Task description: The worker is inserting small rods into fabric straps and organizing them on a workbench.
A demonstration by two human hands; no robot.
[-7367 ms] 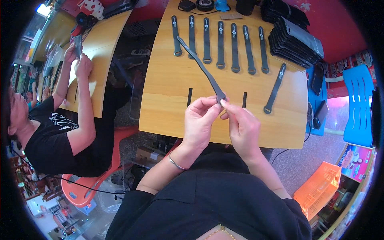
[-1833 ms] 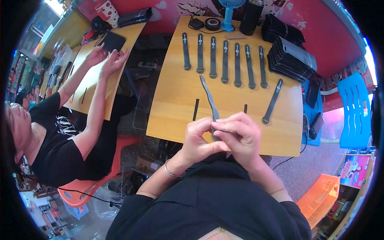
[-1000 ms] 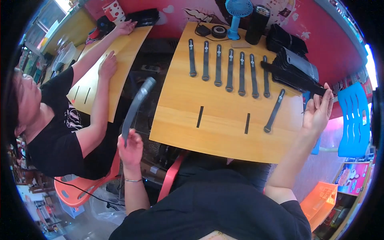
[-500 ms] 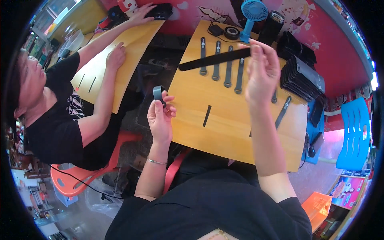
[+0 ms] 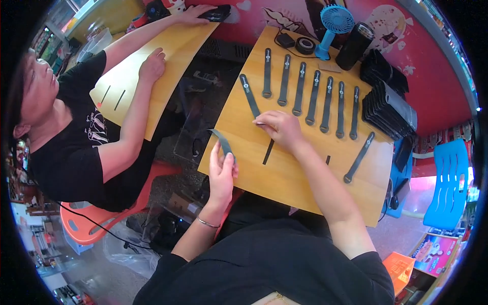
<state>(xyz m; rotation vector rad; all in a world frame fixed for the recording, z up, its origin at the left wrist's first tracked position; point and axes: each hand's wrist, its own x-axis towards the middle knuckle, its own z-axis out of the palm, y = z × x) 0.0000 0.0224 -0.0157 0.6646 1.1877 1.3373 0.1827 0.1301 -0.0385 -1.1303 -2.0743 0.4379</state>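
"Since the wooden bench (image 5: 284,185) takes up the middle of the view, what stands along its far side?"

"Toward the far right corner, a stack of black pouches (image 5: 389,109); left of it, a light-blue fan (image 5: 336,21) with a dark bottle (image 5: 357,46) just beside it."

"And the hands?"

"The right hand (image 5: 280,129) is over the bench, fingers closed in a pinch on the near end of a slanting strap (image 5: 248,94). The left hand (image 5: 221,175) is by the near left corner, fingers bent in on a curved strap (image 5: 223,142)."

"Where do those two straps run?"

"The slanting one points away from the hand, left of a row of seven dark grey straps (image 5: 313,96); I cannot tell whether all of it touches the wood. The curved one rises past the left thumb, its tip near the left edge."

"Any others?"

"A lone strap (image 5: 360,156) lies slanted toward the right edge. Then come a black roll (image 5: 305,46) left of the fan's base and, slimmest, two black strips (image 5: 268,152), one below the right fingers, one right of that forearm."
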